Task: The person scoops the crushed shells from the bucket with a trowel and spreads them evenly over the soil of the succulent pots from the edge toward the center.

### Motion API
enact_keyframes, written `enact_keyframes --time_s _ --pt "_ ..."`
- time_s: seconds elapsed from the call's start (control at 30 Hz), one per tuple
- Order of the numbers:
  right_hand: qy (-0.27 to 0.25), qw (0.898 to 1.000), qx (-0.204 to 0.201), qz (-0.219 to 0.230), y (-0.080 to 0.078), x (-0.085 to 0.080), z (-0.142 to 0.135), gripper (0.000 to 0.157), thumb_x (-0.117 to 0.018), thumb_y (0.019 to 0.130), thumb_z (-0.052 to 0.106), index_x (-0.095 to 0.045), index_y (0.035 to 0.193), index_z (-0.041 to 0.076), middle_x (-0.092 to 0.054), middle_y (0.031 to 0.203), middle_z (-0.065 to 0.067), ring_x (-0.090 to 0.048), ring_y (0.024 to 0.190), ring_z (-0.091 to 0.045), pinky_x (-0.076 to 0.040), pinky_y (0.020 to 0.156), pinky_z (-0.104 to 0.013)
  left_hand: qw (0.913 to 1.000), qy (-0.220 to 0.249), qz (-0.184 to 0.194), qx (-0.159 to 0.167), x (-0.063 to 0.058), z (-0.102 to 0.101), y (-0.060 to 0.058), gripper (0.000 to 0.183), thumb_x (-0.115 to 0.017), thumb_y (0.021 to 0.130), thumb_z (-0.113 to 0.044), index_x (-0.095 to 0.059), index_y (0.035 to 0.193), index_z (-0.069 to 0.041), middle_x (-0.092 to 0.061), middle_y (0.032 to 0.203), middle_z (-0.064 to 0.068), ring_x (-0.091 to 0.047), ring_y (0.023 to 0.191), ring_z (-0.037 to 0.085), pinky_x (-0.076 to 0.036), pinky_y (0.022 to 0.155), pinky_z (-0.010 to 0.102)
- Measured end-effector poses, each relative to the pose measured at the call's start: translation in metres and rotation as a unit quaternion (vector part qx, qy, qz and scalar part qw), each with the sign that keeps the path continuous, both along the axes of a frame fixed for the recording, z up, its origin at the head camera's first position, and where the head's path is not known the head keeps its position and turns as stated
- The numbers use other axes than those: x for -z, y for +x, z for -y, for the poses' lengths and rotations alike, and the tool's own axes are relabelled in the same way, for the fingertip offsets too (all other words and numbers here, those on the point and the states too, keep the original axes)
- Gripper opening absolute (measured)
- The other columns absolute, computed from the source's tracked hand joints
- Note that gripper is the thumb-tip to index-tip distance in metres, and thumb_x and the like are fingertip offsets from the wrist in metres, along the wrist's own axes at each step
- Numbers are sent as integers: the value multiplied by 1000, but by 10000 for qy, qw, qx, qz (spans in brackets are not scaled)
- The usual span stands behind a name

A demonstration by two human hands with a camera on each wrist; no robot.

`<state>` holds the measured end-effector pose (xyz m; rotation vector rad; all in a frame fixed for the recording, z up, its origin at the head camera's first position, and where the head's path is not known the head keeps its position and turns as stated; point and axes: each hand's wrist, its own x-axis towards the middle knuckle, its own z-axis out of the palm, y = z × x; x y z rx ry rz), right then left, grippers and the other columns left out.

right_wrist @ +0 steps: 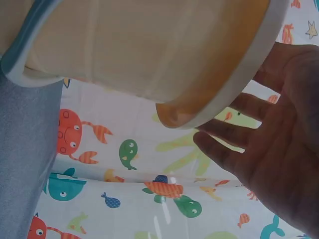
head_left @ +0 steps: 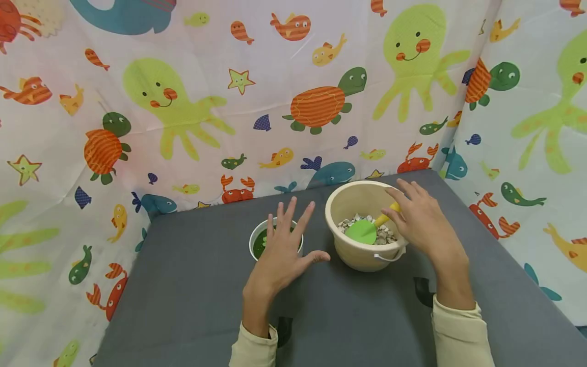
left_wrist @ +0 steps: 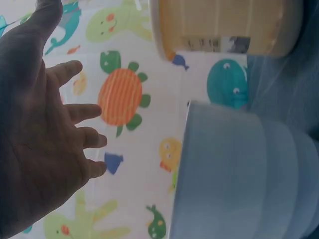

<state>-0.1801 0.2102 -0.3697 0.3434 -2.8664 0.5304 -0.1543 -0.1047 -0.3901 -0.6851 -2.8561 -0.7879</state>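
A cream bucket (head_left: 362,260) with a white handle holds small pale stones or shells (head_left: 385,235). In it leans a toy shovel with a green blade (head_left: 361,232) and a yellow handle. My right hand (head_left: 424,221) is over the bucket's right rim, thumb and fingers apart around the upper end of the yellow handle in the head view. In the right wrist view, the fingers (right_wrist: 219,149) reach past the bucket's rim. With fingers spread, my left hand (head_left: 282,255) hovers by a white bowl (head_left: 254,244) with green contents, partly hiding it; the left hand holds nothing.
The grey tabletop (head_left: 192,285) carries the bowl just left of the bucket. A white curtain (head_left: 275,97) printed with sea animals hangs behind the table and along both sides.
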Motion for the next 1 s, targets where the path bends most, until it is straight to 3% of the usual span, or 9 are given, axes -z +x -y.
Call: enact_keyframes --time_s 0.1,0.17,0.33,0.47,0.6,0.73,0.83,1.0 --pt "165 9998 -119 52 -5 2 -1 60 -74 97 26 -54 150 4 -42 160 -30 -33 149 -58 -31 115 -78 10000 -36 -27 16 2 -9 -5 103 -66 87 -73 -8 167 -46 -7 179 7 -2 166 39 -4 132 65" --pt "346 9990 -286 69 -9 2 -1 61 -78 94 23 -57 147 3 -46 158 -29 -36 148 -57 -33 115 -77 10000 -53 -33 10 4 -16 -8 102 -72 88 -66 -12 168 -42 -12 178 9 -7 165 38 -8 132 64" --pt "951 9912 -919 -25 -20 4 4 59 -86 86 15 -64 139 0 -60 147 -25 -53 139 -51 -43 111 -71 9998 -150 -7 119 8 -33 -15 100 -71 91 -63 -24 168 -22 -20 176 15 -18 164 35 -19 131 61" --pt "1380 9836 -1161 50 -24 5 11 47 -86 84 7 -72 128 4 -73 131 -17 -68 122 -40 -46 108 -66 9989 -296 281 234 13 -47 -19 101 -69 91 -66 -26 167 -17 -18 176 15 -26 161 39 -28 129 59" --pt "1566 9817 -1035 316 -26 8 16 42 -85 82 1 -76 121 8 -78 119 -12 -71 117 -34 -40 109 -68 9982 -440 358 182 20 -57 -20 103 -67 91 -68 -25 167 -13 -15 177 15 -32 159 39 -29 129 55" --pt "1815 9783 -947 314 -30 11 19 28 -83 81 -3 -78 104 11 -77 97 -6 -70 104 -31 -38 108 -71 9982 -541 229 71 27 -63 -21 102 -62 93 -69 -22 167 -11 -11 177 15 -23 163 33 -18 133 55" --pt "2089 9741 -862 7 -33 12 19 22 -80 82 -6 -77 91 14 -71 85 -4 -68 98 -31 -41 105 -68 9987 -430 255 34 32 -66 -21 102 -58 95 -70 -17 168 -12 -5 178 12 -15 165 29 -12 134 56" --pt "2431 9670 -477 -599 -34 -1 17 22 -86 77 -5 -77 87 11 -72 85 -8 -65 95 -33 -47 98 -59 9992 -182 360 26 35 -69 -22 102 -57 95 -71 -14 169 -15 0 178 7 -12 166 27 -13 134 54"
